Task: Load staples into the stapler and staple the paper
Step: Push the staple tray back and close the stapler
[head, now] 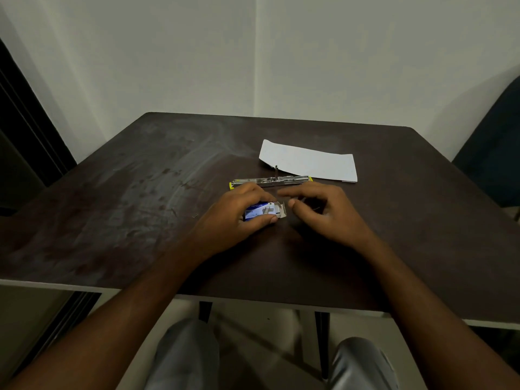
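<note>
A small blue staple box [260, 211] with its end flap open lies on the dark table, and my left hand [239, 215] grips it between thumb and fingers. My right hand [323, 209] hovers just right of the box's open end, fingers curled and apart, holding nothing that I can see. Just beyond both hands lies the stapler [271, 180], swung fully open into a flat metal strip with yellow ends. A folded white paper [308, 164] rests behind the stapler, to its right.
The dark brown table [126, 192] has a dusty, smeared top with a tiny loose staple bit [194, 216] left of my left hand. A dark chair [492, 153] stands at the right edge. White walls meet in a corner behind.
</note>
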